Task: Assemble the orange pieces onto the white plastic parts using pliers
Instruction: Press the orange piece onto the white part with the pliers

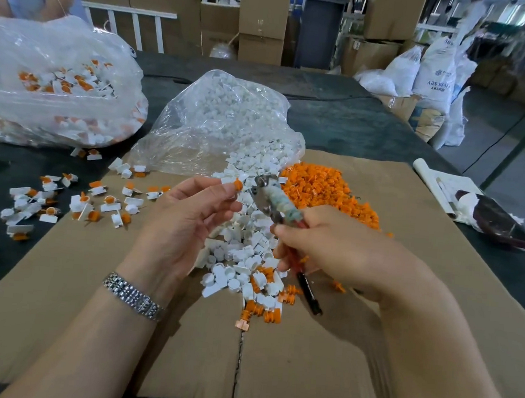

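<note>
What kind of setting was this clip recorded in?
Probably a small factory or warehouse assembly bench. Bulk piles of loose white plastic parts and orange pieces lie on flattened cardboard, stacked cardboard boxes stand behind, and white resin sacks sit on the floor.

white parts (244, 247) on cardboard (90, 295) | orange pieces (328, 188) right | bag (223, 123) behind
</note>
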